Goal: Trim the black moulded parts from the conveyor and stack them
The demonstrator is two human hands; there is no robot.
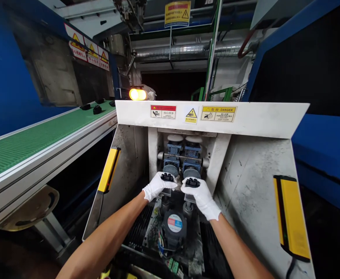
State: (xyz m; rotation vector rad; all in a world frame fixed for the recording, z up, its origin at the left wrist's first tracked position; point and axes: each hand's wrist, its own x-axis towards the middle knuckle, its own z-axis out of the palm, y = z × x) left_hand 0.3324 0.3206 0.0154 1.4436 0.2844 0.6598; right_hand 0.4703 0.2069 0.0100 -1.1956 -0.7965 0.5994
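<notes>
Near blue fixtures (173, 148): my left hand (156, 187), right hand (202, 195) each pinching black part (192, 182), nearly closed; slack grip possibly causing drop.

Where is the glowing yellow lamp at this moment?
In the head view, the glowing yellow lamp is left of centre, just above the left part of the white panel and beyond the end of the green conveyor.

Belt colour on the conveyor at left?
Conveyor belt: green, shown best in the head view.
</notes>
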